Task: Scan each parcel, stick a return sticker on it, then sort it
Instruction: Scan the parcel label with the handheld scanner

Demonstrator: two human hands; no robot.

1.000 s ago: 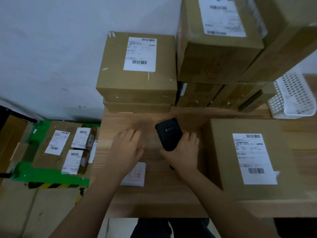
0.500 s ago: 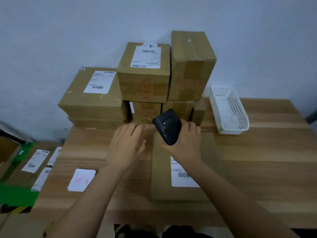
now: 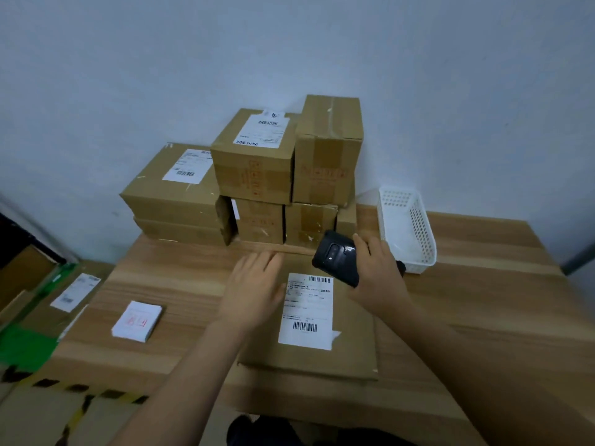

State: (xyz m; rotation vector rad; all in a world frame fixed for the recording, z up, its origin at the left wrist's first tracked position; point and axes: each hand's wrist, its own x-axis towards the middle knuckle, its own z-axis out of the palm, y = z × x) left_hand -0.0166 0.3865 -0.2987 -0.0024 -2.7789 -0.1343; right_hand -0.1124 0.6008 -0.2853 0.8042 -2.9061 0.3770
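Parcel: the flat brown cardboard parcel (image 3: 354, 349) lies on the wooden counter (image 3: 483, 284), white label up.
Hands: the left hand (image 3: 254, 284) lies flat on the parcel, fingers straight; the right hand (image 3: 376, 275) grips a black handheld scanner (image 3: 336, 257) above the label.
Done: I think the scan is just starting.
Left: 1 sticker from the small white sticker stack (image 3: 136, 321), sorting, then the pile of brown boxes (image 3: 257, 178) by the wall.

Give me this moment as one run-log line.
step: scan | right hand: holds scanner | left hand: open, on parcel | stickers: on table
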